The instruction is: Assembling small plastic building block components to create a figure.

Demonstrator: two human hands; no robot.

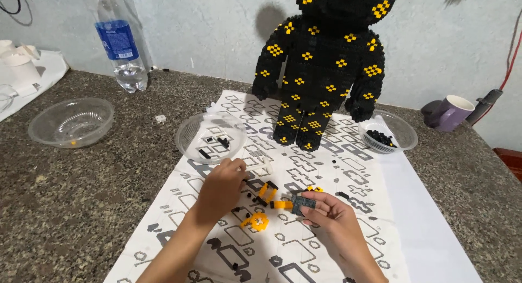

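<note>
My right hand (333,217) holds a small flat black brick assembly (303,203) between thumb and fingers, just above the printed instruction sheet (304,245). My left hand (222,186) rests on the sheet with its fingertips pinched over tiny black pieces (251,197). Between the hands lie several yellow and black small bricks (267,191) and a yellow ring-shaped piece (256,221). A tall black brick-built figure with yellow diamond marks (322,65) stands at the far end of the sheet.
A clear bowl (191,135) holding a few black pieces sits just beyond my left hand. Another clear bowl (403,131) with black bricks is at the right, and a third (70,121) at the left. A water bottle (120,41), purple mug (451,111) and white cups (22,65) stand on the granite counter (81,196).
</note>
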